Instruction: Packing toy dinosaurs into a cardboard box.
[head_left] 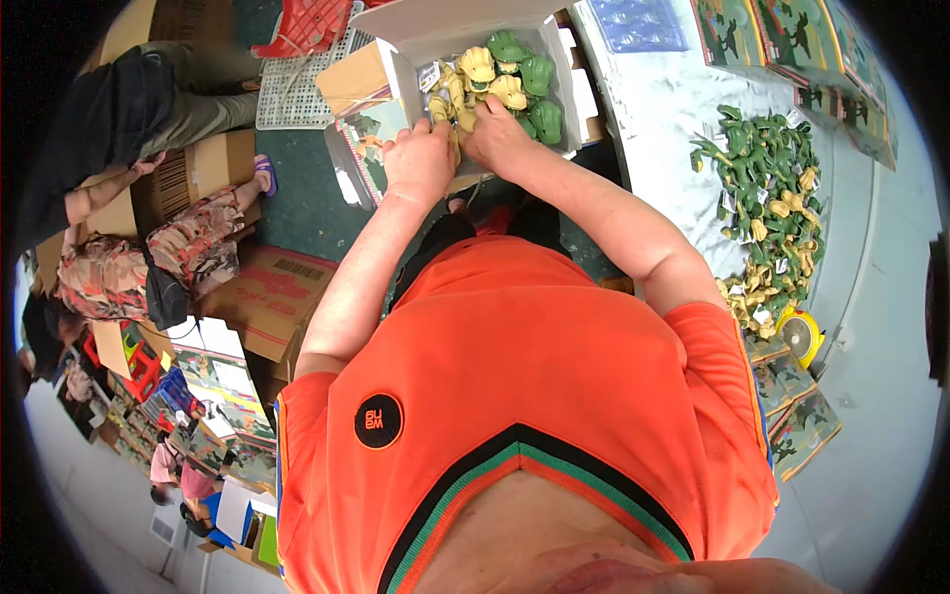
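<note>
An open white box [569,74] stands before me with toy dinosaurs in it. Green dinosaur heads [537,75] lie along its right side, and tan dinosaurs [477,65] fill the middle and left. My right hand [498,141] reaches over the near edge, its fingers closed on a tan toy dinosaur [465,121]. Close beside it, my left hand [418,163] is at the near left corner with its fingers curled; what they grip is hidden. A printed side of a box [368,148] shows left of my left hand.
On the white table [653,129] at right lies a pile of green and tan toy dinosaurs [767,188]. Printed boxes [792,40] stand behind it. A yellow fan [800,335] is near the pile. Large cartons [272,297] and two people [148,238] are at left.
</note>
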Demonstrator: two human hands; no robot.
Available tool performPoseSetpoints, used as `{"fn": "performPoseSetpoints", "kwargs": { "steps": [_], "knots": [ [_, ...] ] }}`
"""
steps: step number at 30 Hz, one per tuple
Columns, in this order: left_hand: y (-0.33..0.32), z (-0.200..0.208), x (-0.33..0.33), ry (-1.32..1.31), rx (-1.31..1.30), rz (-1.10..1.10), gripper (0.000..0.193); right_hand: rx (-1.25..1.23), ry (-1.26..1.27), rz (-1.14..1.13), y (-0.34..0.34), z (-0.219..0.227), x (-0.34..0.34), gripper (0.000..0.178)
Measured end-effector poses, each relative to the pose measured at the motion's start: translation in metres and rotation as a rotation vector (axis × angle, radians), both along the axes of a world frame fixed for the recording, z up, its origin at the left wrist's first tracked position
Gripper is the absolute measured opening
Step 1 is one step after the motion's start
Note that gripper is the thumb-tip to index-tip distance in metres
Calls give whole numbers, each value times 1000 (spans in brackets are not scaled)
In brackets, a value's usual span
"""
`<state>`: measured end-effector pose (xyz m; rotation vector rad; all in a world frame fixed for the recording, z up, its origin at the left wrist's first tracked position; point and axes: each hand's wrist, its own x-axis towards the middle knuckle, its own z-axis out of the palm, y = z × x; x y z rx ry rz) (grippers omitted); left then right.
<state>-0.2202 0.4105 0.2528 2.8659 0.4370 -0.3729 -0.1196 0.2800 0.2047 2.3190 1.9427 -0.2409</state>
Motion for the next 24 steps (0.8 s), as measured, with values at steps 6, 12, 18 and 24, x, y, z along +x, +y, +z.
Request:
{"fn": "performPoseSetpoints", "kwargs": {
  "steps": [6, 12, 18, 24],
  "knots": [
    [-1, 2, 3, -1, -70, 53, 28, 69, 31, -162, 3, 0, -1, 24],
    [0, 8, 2, 30, -90, 10, 32, 75, 153, -278, 9, 7, -2, 25],
    [-5, 26, 3, 180, 41, -91, 42, -207, 187, -193, 18, 3, 1, 23],
    [-11, 29, -24, -296, 182, -242, 35, -93, -149, 8, 15, -23, -4, 23]
  ]
}}
